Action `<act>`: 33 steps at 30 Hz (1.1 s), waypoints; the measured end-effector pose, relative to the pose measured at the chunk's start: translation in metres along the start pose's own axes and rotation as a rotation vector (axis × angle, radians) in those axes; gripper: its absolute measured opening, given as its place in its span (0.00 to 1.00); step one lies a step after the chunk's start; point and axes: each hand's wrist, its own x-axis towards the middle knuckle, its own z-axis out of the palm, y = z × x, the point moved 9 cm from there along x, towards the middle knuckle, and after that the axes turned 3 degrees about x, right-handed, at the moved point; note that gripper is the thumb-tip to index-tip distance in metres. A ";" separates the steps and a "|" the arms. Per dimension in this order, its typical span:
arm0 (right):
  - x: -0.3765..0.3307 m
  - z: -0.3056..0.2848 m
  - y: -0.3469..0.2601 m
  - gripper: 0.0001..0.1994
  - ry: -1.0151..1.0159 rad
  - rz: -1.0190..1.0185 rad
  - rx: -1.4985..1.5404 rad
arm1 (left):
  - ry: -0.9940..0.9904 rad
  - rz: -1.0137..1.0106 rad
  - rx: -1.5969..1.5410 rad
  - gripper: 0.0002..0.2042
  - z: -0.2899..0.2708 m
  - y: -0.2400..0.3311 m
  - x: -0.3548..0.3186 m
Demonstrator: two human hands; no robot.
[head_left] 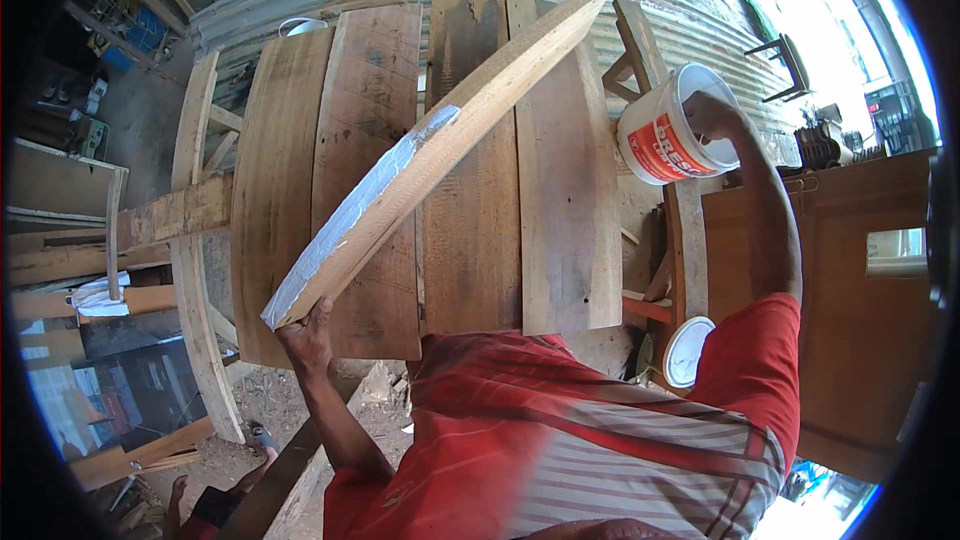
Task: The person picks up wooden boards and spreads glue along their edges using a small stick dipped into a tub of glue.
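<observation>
A long wooden plank point(480, 105) lies slantwise over several wide boards point(470, 240), its near end at the left. White-grey paste point(350, 202) is smeared along the near half of its edge. My left hand point(308, 335) grips that near end, thumb up against the wood. At the right, my right hand point(710, 118) reaches inside a white plastic bucket point(637, 145) with a red label, which tilts with its mouth toward the right. The fingers look curled. Whatever they hold is hidden by the bucket wall.
A wooden frame point(195, 240) stands left of the boards. A round white lid point(688, 352) is near my right side, beside a brown wooden cabinet point(830, 290). Corrugated sheeting point(740, 80) runs behind. Another person's arm and leg point(225, 495) show at lower left.
</observation>
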 end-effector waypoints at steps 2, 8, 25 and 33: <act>-0.029 -0.024 0.007 0.13 0.091 -0.077 0.116 | -0.039 -0.009 -0.008 0.23 -0.004 -0.014 0.008; -0.108 -0.060 0.041 0.15 0.388 -0.105 0.361 | -0.067 -0.003 0.074 0.25 0.000 -0.016 0.010; -0.098 -0.022 -0.157 0.21 0.475 -0.591 0.626 | -0.099 0.000 0.069 0.18 0.012 0.008 0.003; -0.096 0.001 -0.226 0.12 0.792 -0.737 -0.005 | -0.091 0.011 0.067 0.16 0.019 0.022 0.006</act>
